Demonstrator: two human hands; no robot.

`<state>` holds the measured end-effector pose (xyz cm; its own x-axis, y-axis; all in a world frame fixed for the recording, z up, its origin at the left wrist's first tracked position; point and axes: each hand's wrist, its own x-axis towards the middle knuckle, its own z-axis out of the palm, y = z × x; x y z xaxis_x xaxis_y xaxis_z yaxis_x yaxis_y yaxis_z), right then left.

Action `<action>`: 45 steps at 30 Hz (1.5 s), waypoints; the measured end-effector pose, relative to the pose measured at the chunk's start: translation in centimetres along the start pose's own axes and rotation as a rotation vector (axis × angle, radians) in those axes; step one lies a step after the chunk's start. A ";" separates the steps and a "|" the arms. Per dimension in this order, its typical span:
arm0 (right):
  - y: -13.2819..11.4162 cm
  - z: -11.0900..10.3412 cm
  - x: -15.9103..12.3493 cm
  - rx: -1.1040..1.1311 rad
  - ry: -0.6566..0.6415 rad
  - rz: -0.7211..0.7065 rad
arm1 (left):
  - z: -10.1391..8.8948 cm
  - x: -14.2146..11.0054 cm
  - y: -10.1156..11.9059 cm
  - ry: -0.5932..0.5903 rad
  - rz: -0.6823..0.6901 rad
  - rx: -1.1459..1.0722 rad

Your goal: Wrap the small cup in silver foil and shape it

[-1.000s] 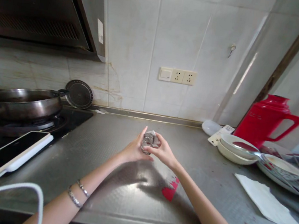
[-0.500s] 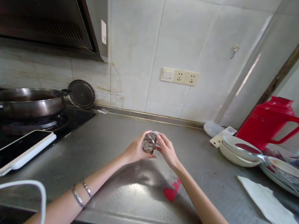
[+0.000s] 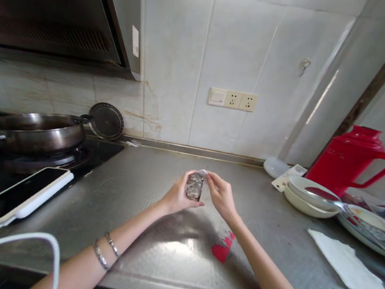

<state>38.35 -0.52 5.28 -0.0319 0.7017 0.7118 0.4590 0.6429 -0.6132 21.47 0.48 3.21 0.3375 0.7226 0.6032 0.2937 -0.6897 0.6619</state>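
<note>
The right hand [image 3: 223,196] has shifted from the front and side of the shiny crinkled packet [image 3: 194,186] to its pale upper corner [image 3: 202,172], which its grip pinches. The left hand [image 3: 173,198] clasps the packet's left side, holding it above the steel tabletop [image 3: 152,172]. Handling now seems centred on that corner, the front face uncovered.

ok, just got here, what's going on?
A person is working over a grey metal counter. The left hand holds a small, shiny grey, box-shaped object. The right hand has its fingertips by the object's pale top corner; whether they grip it is too small to tell. A silver metal pan sits on the black stove to the left; a red handled jug stands to the right.
</note>
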 end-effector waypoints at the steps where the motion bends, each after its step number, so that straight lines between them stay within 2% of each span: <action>1: -0.2 -0.1 -0.1 -0.009 -0.004 -0.032 | 0.0 0.0 -0.1 0.005 0.005 -0.002; 7: -0.9 -0.3 -0.3 -0.024 -0.107 -0.197 | 0.3 0.0 -0.6 0.018 0.002 0.021; 13: -0.8 -0.3 -0.2 -0.123 -0.154 -0.409 | 0.4 0.1 -1.1 0.015 0.081 0.054; 18: -1.5 -0.2 -0.5 -0.152 -0.161 -0.484 | 0.3 0.2 -1.0 0.041 0.107 0.066; 26: -1.9 -0.1 -0.8 -0.187 -0.193 -0.564 | 0.2 0.2 -0.8 0.040 0.010 0.064; 28: -1.9 -0.1 -0.8 -0.187 -0.179 -0.564 | 0.2 0.2 -0.8 0.042 0.022 0.053; 30: -1.9 -0.2 -0.7 -0.165 -0.109 -0.521 | 0.2 0.2 -0.7 0.038 0.043 0.039; 33: -1.7 -0.4 -0.5 -0.104 0.060 -0.347 | 0.2 0.1 -0.4 0.022 0.039 0.045; 35: -1.6 -0.6 -0.3 -0.070 0.124 -0.237 | 0.2 -0.1 -0.2 0.012 0.020 0.069; 37: -1.4 -0.6 -0.2 -0.051 0.121 -0.181 | 0.3 -0.2 0.0 -0.002 0.014 0.085; 40: -1.4 -0.5 -0.3 -0.051 0.063 -0.171 | 0.4 -0.3 0.0 -0.019 0.011 0.090; 45: -1.2 -0.3 -0.6 -0.073 0.010 -0.297 | 0.7 -0.3 -0.3 -0.005 -0.010 0.133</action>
<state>38.03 -1.82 5.70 -0.1660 0.4829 0.8598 0.4937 0.7954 -0.3515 21.94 0.39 2.49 0.3384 0.7293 0.5947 0.4132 -0.6830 0.6024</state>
